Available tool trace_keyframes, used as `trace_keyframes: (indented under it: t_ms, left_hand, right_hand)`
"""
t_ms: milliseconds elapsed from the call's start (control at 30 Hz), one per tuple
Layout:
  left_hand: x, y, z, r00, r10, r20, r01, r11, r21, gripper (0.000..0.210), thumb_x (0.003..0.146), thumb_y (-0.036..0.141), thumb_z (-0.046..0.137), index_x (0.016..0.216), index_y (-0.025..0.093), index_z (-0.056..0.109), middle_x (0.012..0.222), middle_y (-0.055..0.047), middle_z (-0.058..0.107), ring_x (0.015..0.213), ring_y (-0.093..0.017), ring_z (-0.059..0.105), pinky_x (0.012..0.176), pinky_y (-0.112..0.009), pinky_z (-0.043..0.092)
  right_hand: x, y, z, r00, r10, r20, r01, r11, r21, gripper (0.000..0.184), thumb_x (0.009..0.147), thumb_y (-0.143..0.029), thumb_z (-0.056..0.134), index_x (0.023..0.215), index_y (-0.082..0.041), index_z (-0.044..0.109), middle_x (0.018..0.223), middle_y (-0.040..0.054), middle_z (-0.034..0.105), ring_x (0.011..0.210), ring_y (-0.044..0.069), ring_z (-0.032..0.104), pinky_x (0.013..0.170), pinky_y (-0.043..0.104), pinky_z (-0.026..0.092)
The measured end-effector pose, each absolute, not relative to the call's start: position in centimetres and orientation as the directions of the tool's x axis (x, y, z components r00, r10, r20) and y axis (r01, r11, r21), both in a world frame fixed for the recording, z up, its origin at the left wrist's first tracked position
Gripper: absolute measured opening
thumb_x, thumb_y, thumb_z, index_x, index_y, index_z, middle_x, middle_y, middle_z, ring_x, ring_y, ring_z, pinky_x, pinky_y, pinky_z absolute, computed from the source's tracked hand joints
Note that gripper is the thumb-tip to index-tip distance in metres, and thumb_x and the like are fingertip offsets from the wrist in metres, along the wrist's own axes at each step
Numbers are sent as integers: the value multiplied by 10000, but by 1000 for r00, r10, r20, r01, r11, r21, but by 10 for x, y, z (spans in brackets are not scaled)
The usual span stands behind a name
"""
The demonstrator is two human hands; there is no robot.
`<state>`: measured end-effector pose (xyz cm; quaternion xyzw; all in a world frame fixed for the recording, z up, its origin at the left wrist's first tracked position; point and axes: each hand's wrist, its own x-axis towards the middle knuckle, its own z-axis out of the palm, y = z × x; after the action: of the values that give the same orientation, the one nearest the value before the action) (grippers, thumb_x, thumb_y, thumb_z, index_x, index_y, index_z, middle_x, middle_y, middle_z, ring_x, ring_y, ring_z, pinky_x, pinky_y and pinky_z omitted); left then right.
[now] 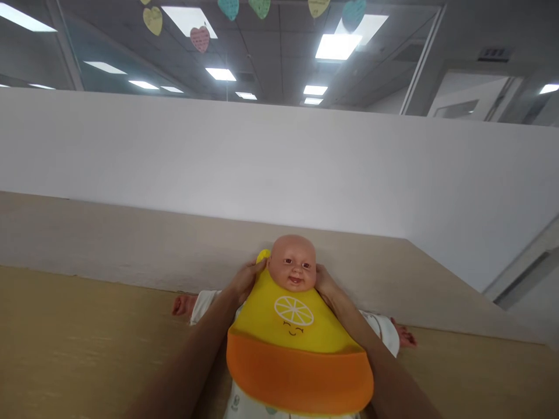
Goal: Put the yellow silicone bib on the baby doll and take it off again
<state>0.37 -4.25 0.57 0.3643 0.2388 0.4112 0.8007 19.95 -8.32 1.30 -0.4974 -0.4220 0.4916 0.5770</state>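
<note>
A baby doll (293, 256) lies on its back with its arms spread, dressed in white printed clothes. Over its chest is a yellow bib (271, 302) with a white citrus slice, a smiling face and an orange catch pocket (301, 375). My left hand (248, 281) is closed on the bib's neck strap beside the doll's head; the yellow strap end (262, 255) sticks out above the fingers. On the other side of the neck, my right hand (326, 284) is closed at the bib's upper edge, its fingertips hidden behind the doll's head.
The doll lies on a wood-coloured surface (87, 331) with a raised pale ledge (131, 241) behind it. Beyond stands a white partition (244, 157) topped by glass with heart-shaped paper notes (200, 39). A doorway (471, 96) shows at the far right.
</note>
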Motion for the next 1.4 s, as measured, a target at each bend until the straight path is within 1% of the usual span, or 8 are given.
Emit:
trace_keyframes:
  t_ms: [167, 333, 467, 667, 833, 1067, 1233, 1400]
  left_hand:
    - [5, -42, 6, 507, 850, -143, -420, 388, 820, 254, 731, 233, 700, 960, 127, 667, 814, -97, 744, 732, -232, 705, 712, -334, 560]
    - [8, -44, 10, 509, 847, -151, -355, 366, 860, 287, 717, 225, 683, 980, 110, 678, 772, -104, 742, 662, -225, 696, 648, -332, 560]
    - [10, -41, 9, 522, 838, -156, -313, 359, 879, 324, 673, 208, 721, 980, 111, 684, 751, -100, 742, 632, -220, 690, 656, -336, 556]
    - [9, -32, -1, 596, 788, -151, -314, 402, 860, 434, 613, 141, 730, 1043, 118, 674, 822, -109, 750, 698, -233, 705, 697, -337, 554]
    - [10, -32, -1, 598, 789, -140, -342, 409, 846, 485, 565, 77, 706, 1047, 112, 667, 851, -112, 750, 739, -246, 708, 729, -348, 554]
    - [10, -30, 0, 614, 778, -133, -346, 417, 840, 505, 558, 77, 667, 1060, 126, 656, 855, -106, 746, 782, -266, 703, 732, -365, 546]
    - [11, -30, -3, 545, 829, -129, -320, 347, 882, 395, 537, 75, 675, 927, 138, 665, 817, -86, 740, 742, -247, 691, 707, -349, 534]
    - [11, -32, -2, 566, 815, -124, -347, 372, 861, 567, 531, 40, 673, 1081, 168, 628, 830, -64, 735, 741, -246, 690, 734, -380, 540]
  right_hand:
    - [200, -84, 12, 96, 995, -17, -232, 5, -973, 266, 444, -276, 778, 665, -146, 707, 691, 86, 718, 725, 278, 665, 725, 409, 517]
    - [203, -81, 9, 29, 1000, 10, -252, 17, -968, 234, 485, -311, 766, 657, -165, 703, 735, 82, 722, 713, 252, 648, 714, 392, 511]
    - [205, -79, 8, 10, 1000, 22, -275, 24, -961, 226, 468, -288, 770, 651, -172, 704, 731, 71, 724, 682, 234, 636, 685, 368, 510]
    - [206, -77, 3, -4, 1000, -3, -334, -5, -942, 254, 466, -261, 785, 686, -162, 704, 753, 65, 729, 712, 229, 642, 722, 373, 514]
    - [204, -79, 6, -24, 1000, 13, -343, 3, -939, 227, 485, -244, 775, 685, -168, 701, 760, 79, 732, 784, 270, 665, 786, 413, 510]
    - [205, -78, 4, -78, 997, 5, -369, -24, -929, 210, 507, -212, 741, 707, -172, 693, 828, 83, 737, 912, 301, 660, 844, 440, 497]
    - [203, -80, 7, -65, 998, 4, -351, -19, -936, 249, 513, -220, 744, 755, -177, 703, 820, 76, 739, 869, 293, 665, 821, 431, 508]
    - [201, -83, 9, -114, 993, -2, -379, -45, -924, 304, 506, -181, 733, 809, -173, 715, 827, 80, 742, 776, 279, 674, 789, 437, 518]
